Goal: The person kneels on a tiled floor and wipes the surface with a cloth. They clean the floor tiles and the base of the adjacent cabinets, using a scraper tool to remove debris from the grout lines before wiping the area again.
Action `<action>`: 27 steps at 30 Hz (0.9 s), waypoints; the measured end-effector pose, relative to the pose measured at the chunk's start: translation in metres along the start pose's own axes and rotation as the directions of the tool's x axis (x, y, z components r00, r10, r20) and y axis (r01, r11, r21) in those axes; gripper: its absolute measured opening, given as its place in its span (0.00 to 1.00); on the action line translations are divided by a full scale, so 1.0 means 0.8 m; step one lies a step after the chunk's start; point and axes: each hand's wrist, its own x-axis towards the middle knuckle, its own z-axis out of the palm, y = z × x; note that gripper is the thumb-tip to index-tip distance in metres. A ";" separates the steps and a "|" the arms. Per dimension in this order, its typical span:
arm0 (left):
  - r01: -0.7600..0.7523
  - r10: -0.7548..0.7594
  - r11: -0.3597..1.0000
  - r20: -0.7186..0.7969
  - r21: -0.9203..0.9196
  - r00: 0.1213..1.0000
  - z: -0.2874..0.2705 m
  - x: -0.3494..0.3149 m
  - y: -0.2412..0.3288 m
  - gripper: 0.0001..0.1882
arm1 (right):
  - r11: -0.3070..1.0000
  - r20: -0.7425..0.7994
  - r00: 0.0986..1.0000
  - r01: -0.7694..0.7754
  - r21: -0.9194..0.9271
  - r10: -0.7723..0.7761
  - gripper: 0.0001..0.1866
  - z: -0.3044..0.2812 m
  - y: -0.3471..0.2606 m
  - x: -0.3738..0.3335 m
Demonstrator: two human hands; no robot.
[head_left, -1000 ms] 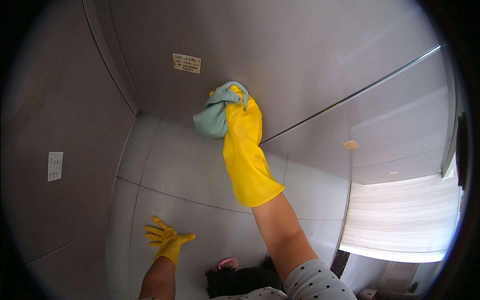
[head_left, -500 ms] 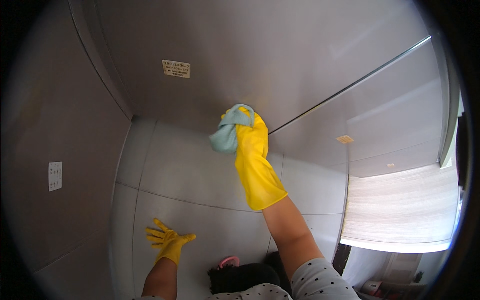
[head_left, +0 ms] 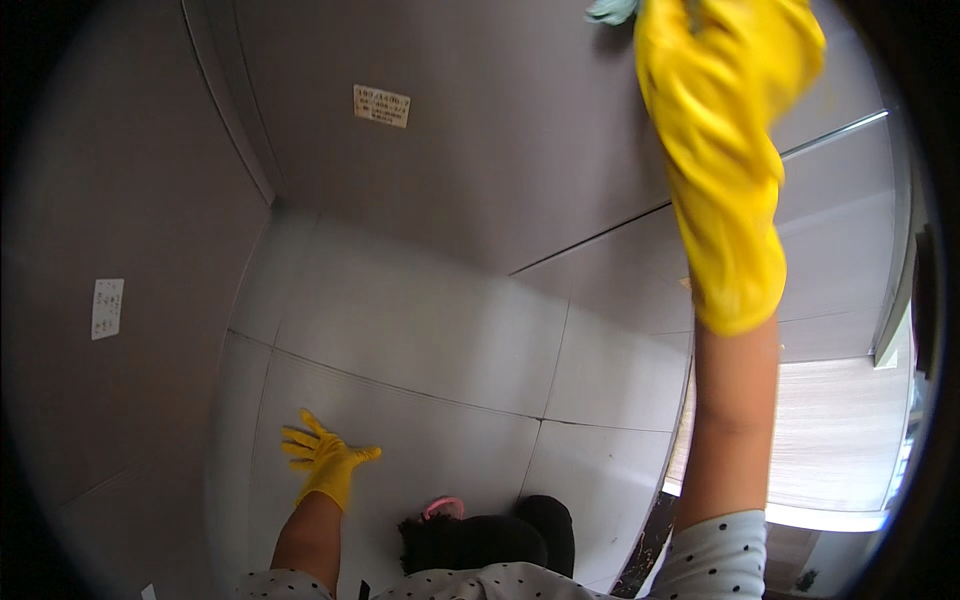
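Observation:
My right hand (head_left: 725,60), in a long yellow rubber glove, is raised at the upper right in front of a smooth grey-brown panel (head_left: 500,130). A bit of pale blue-green cloth (head_left: 612,11) shows at its fingers, against the panel; the rest is hidden by the glove or cut off by the top edge. Low on the left, my left hand (head_left: 325,458) wears a matching yellow glove. Its fingers are spread and nothing is in it; the grey tiled floor (head_left: 430,345) lies beneath.
Another grey-brown panel (head_left: 150,190) stands at the left, bearing a white label (head_left: 107,309). A small printed label (head_left: 381,105) is stuck on the front panel. A light wood-grain panel (head_left: 840,430) is at the right. Near my dark-clothed legs (head_left: 480,540) shows a pink slipper (head_left: 443,507).
My right hand has swept up and to the right with the cloth, from low on the front panel to the top of the view. The left hand stays spread, nearly unmoved.

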 end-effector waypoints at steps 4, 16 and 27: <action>0.016 -0.016 1.000 -0.022 -0.001 1.000 -0.013 -0.007 -0.003 0.85 | 0.721 -0.137 0.909 0.213 -0.659 -0.393 0.14 0.073 0.020 -0.015; -0.022 0.009 0.995 -0.126 -0.102 0.992 0.002 0.019 -0.009 0.91 | 0.570 0.592 0.763 0.616 -0.544 -0.260 0.18 0.280 0.032 -0.345; 0.054 -0.060 0.996 -0.093 -0.068 0.994 -0.011 0.014 -0.009 0.90 | 0.072 0.455 0.116 -0.991 0.113 0.883 0.17 0.276 -0.106 -0.472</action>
